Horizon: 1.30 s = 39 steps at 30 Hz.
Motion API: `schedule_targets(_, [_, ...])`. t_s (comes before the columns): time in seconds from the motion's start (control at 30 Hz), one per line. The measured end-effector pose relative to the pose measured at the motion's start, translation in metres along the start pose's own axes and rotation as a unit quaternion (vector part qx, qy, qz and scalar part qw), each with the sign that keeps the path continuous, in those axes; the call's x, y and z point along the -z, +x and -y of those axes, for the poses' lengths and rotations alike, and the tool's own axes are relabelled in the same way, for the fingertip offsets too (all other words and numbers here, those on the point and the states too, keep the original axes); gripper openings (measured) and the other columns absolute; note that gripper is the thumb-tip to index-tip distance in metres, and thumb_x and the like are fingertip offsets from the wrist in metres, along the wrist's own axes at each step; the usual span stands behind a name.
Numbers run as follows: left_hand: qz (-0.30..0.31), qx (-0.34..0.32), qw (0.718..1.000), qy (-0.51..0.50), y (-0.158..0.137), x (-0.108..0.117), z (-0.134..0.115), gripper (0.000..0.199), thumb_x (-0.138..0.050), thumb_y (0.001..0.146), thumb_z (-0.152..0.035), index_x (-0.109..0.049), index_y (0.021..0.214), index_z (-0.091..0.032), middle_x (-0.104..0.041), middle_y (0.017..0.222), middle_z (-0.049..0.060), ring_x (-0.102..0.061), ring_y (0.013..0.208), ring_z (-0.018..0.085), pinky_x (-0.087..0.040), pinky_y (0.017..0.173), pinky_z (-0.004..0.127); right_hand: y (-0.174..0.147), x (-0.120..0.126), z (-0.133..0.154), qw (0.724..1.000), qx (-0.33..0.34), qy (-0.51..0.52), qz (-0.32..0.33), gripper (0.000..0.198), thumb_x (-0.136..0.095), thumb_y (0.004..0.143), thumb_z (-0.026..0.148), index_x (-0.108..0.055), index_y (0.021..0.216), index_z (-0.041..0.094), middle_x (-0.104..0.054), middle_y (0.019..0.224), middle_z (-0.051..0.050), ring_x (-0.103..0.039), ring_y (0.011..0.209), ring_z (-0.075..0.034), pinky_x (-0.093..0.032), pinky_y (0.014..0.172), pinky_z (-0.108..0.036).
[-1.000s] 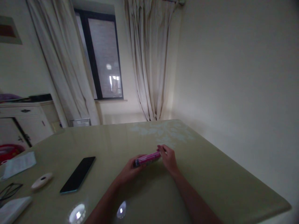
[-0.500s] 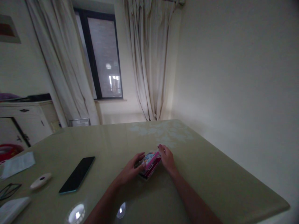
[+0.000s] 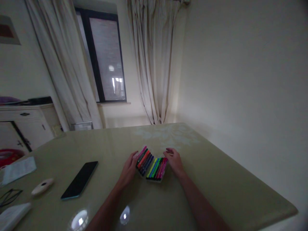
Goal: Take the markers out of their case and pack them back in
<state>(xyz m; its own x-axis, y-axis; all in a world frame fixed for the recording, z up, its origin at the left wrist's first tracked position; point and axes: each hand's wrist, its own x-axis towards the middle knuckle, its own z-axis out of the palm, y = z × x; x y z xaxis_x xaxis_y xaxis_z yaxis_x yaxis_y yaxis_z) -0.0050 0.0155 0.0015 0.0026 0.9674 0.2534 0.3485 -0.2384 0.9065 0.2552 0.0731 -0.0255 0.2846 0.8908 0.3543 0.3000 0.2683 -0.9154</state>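
Observation:
A marker case (image 3: 154,180) lies unfolded like a book over the table, showing rows of coloured markers (image 3: 156,168) in both halves. The left half is tilted up, with my left hand (image 3: 129,166) closed on its outer edge. Beside the right half, my right hand (image 3: 173,160) has its fingers curled at the upper right corner and grips the edge there. The markers run from pink, green, orange and dark blue on the left to yellow, blue, green and magenta on the right. My fingertips behind the case are partly hidden.
Left of my hands lies a black phone (image 3: 80,180). Farther left are a white oval object (image 3: 42,186), eyeglasses (image 3: 10,196), a white box-like object (image 3: 13,215) and a pale sheet (image 3: 19,169). The table (image 3: 231,192) meets a wall on the right.
The case was folded shut with its pink printed cover showing; now it is spread open and the markers show. My left hand has moved left with its half; my right hand stays near the same spot.

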Motion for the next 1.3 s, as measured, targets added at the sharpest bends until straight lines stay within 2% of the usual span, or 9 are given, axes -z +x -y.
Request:
schedule_targets(0.2, [-0.03, 0.012, 0.993, 0.11, 0.005, 0.004, 0.015, 0.074, -0.042, 0.09, -0.068, -0.061, 0.129, -0.008, -0.066, 0.132, 0.023, -0.063, 0.121, 0.037, -0.048, 0.101, 0.049, 0.018, 0.028, -0.003, 0.998, -0.008, -0.032, -0.056, 0.038, -0.058, 0.084, 0.048, -0.072, 0.1, 0.016, -0.077, 0.1, -0.019, -0.074, 0.091, -0.031, -0.059, 0.078, -0.043])
schedule_targets(0.3, [-0.003, -0.019, 0.987, 0.157, 0.002, 0.003, 0.013, 0.064, -0.048, 0.089, -0.065, -0.069, 0.118, -0.012, -0.071, 0.12, 0.02, -0.065, 0.114, 0.036, -0.047, 0.1, 0.047, 0.017, 0.031, 0.006, 0.997, 0.013, -0.057, -0.048, 0.035, -0.054, 0.087, 0.045, -0.072, 0.101, 0.017, -0.077, 0.102, -0.017, -0.073, 0.094, -0.031, -0.057, 0.082, -0.043])
schedule_targets(0.47, [0.098, -0.092, 0.969, 0.205, -0.013, -0.006, -0.006, 0.053, -0.042, 0.098, -0.06, -0.073, 0.111, -0.02, -0.073, 0.101, 0.011, -0.069, 0.09, 0.026, -0.052, 0.082, 0.037, -0.007, 0.015, 0.032, 0.988, 0.085, -0.115, 0.054, 0.037, -0.045, 0.099, 0.046, -0.071, 0.098, 0.019, -0.077, 0.096, -0.011, -0.071, 0.09, -0.025, -0.053, 0.083, -0.036])
schedule_targets(0.53, [0.139, -0.128, 0.956, 0.226, -0.019, -0.014, -0.014, 0.052, -0.05, 0.094, -0.065, -0.073, 0.113, -0.022, -0.072, 0.105, 0.01, -0.068, 0.095, 0.027, -0.051, 0.086, 0.037, -0.019, 0.005, 0.042, 0.977, 0.118, -0.148, 0.102, 0.04, -0.039, 0.103, 0.043, -0.071, 0.097, 0.02, -0.076, 0.097, -0.01, -0.068, 0.094, -0.024, -0.05, 0.087, -0.035])
schedule_targets(0.6, [0.167, -0.159, 0.94, 0.252, -0.025, -0.024, -0.019, 0.064, -0.065, 0.08, -0.074, -0.07, 0.119, -0.023, -0.071, 0.112, 0.012, -0.065, 0.104, 0.031, -0.049, 0.094, 0.042, -0.03, -0.003, 0.048, 0.96, 0.145, -0.187, 0.148, 0.041, -0.038, 0.105, 0.039, -0.071, 0.093, 0.019, -0.074, 0.096, -0.01, -0.066, 0.096, -0.023, -0.047, 0.089, -0.034])
schedule_targets(0.7, [0.185, -0.183, 0.922, 0.288, -0.032, -0.037, -0.024, 0.089, -0.074, 0.063, -0.082, -0.064, 0.128, -0.022, -0.067, 0.121, 0.014, -0.061, 0.111, 0.038, -0.045, 0.1, 0.051, -0.039, -0.012, 0.053, 0.932, 0.168, -0.247, 0.206, 0.039, -0.044, 0.104, 0.036, -0.071, 0.082, 0.019, -0.073, 0.089, -0.009, -0.064, 0.091, -0.023, -0.043, 0.088, -0.033])
schedule_targets(0.9, [0.178, -0.187, 0.907, 0.332, -0.038, -0.042, -0.025, 0.08, -0.075, 0.07, -0.075, -0.062, 0.127, -0.021, -0.066, 0.122, 0.014, -0.06, 0.113, 0.037, -0.044, 0.103, 0.054, -0.04, -0.018, 0.054, 0.903, 0.18, -0.312, 0.236, 0.038, -0.043, 0.106, 0.035, -0.071, 0.087, 0.018, -0.071, 0.095, -0.011, -0.061, 0.095, -0.024, -0.039, 0.088, -0.033])
schedule_targets(1.1, [0.172, -0.165, 0.908, 0.344, -0.036, -0.043, -0.023, 0.092, -0.081, 0.064, -0.071, -0.058, 0.135, -0.017, -0.065, 0.124, 0.015, -0.06, 0.114, 0.037, -0.046, 0.104, 0.053, -0.035, -0.024, 0.051, 0.91, 0.173, -0.306, 0.219, 0.037, -0.045, 0.105, 0.036, -0.068, 0.082, 0.018, -0.07, 0.091, -0.011, -0.06, 0.092, -0.023, -0.039, 0.085, -0.033])
schedule_targets(1.3, [0.167, -0.15, 0.911, 0.345, -0.032, -0.043, -0.019, 0.097, -0.08, 0.064, -0.073, -0.058, 0.139, -0.016, -0.065, 0.129, 0.017, -0.06, 0.118, 0.038, -0.048, 0.104, 0.051, -0.028, -0.019, 0.047, 0.942, 0.157, -0.244, 0.171, 0.04, -0.038, 0.107, 0.042, -0.063, 0.084, 0.019, -0.068, 0.083, -0.005, -0.06, 0.08, -0.019, -0.041, 0.073, -0.028])
